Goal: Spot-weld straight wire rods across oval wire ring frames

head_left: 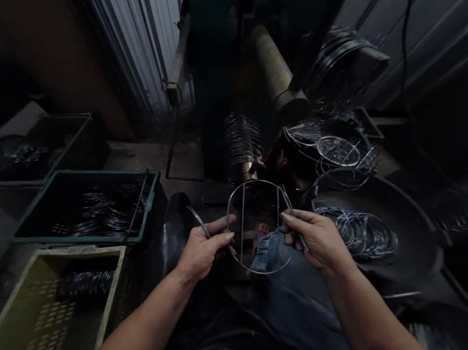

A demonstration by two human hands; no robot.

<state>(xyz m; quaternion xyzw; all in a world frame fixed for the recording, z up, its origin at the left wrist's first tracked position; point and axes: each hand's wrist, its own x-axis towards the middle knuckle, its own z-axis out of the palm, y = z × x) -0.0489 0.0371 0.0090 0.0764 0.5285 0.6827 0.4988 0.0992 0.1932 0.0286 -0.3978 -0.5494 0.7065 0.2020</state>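
Observation:
Between my two hands a thin metal wire ring (pixel 273 271) is held up, with two straight wires crossing it from top to bottom. My left hand (pixel 197 251) has its thumb and forefinger at the ring's left edge. A few more curved wires (pixel 198 220) rise from behind that hand, their lower part hidden by the palm. At the ring's right edge my right hand (pixel 318 238) pinches it, and short straight wire ends (pixel 281 194) show above those fingers. Just beyond the ring, a row of coiled wire rings (pixel 243 137) hangs on a bar.
To the left stand a yellow crate (pixel 40 255) and a green crate (pixel 140 237), both with wire rings inside. A dark round basin (pixel 414 246) on the right holds a pile of wire rings (pixel 364 230). More wire hoops (pixel 337 69) hang behind, near a thick cylinder (pixel 275 65).

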